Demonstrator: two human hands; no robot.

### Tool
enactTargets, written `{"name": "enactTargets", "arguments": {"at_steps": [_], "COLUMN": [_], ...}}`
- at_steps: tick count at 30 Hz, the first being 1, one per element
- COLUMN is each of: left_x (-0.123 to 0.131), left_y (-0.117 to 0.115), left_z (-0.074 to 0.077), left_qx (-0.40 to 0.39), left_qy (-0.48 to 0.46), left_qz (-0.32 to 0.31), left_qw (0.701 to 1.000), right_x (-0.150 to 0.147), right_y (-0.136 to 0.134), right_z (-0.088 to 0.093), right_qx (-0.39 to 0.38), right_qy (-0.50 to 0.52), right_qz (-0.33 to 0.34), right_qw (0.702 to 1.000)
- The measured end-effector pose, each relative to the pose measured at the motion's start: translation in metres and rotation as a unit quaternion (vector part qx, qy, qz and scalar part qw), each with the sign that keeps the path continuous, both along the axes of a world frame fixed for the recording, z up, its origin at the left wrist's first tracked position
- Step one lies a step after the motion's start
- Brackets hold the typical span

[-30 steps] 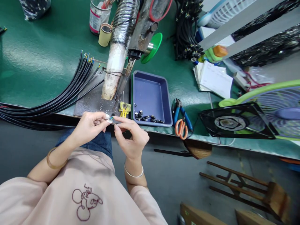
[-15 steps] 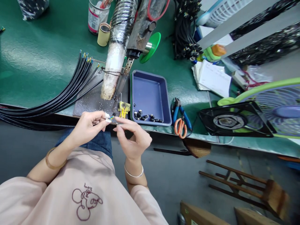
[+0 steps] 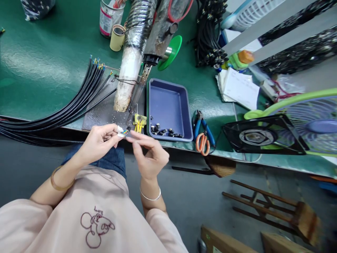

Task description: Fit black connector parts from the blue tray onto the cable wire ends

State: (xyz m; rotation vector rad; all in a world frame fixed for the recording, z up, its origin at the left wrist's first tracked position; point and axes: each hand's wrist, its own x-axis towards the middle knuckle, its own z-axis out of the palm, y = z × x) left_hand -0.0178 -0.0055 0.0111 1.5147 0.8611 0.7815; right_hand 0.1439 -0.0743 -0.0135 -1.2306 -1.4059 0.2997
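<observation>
My left hand (image 3: 104, 137) is closed in a pinch on the end of a cable (image 3: 124, 132), whose thin blue and yellow wires stick out past white-covered fingertips. A small black piece (image 3: 128, 129), perhaps a connector, shows at the tip of these wires. Beside it is my right hand (image 3: 150, 151), its forefinger stretched towards the wires and its thumb apart from it. Whether that forefinger touches the black piece is unclear. Just beyond the hands stands a yellow clamp-like holder (image 3: 139, 123). A soldering tool (image 3: 142, 80) points down towards it.
A blue tray (image 3: 170, 102) with several small black connectors lies to the right. Farther right are blue-handled pliers (image 3: 201, 123), orange-handled scissors (image 3: 202, 144) and a black fan (image 3: 263, 135). A bundle of black cables (image 3: 65, 116) crosses the left edge. A foil-wrapped duct (image 3: 131, 52) hangs ahead.
The black piece at the wire tips shows more plainly now. My right hand has shifted very slightly left, its forefinger lying a little lower. My left hand keeps its pinch.
</observation>
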Motion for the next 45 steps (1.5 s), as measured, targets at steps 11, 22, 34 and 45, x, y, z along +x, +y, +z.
{"name": "enactTargets", "arguments": {"at_steps": [11,22,34,45], "left_x": [-0.002,0.001,0.007,0.01], "left_y": [0.0,-0.001,-0.002,0.004], "left_z": [0.004,0.0,-0.003,0.002], "left_qx": [0.037,0.018,0.074,0.067], "left_qy": [0.027,0.015,0.08,0.071], "left_qz": [-0.022,0.016,0.064,0.075], "left_qw": [0.999,1.0,0.992,0.992], "right_x": [0.002,-0.002,-0.001,0.001], "right_y": [0.019,0.019,0.026,0.034], "right_z": [0.009,0.003,0.002,0.005], "right_qx": [-0.066,-0.012,0.058,0.044], "right_qy": [0.012,-0.028,-0.139,-0.119], "right_qz": [0.007,-0.032,-0.043,-0.032], "right_qw": [0.998,0.999,0.988,0.991]}}
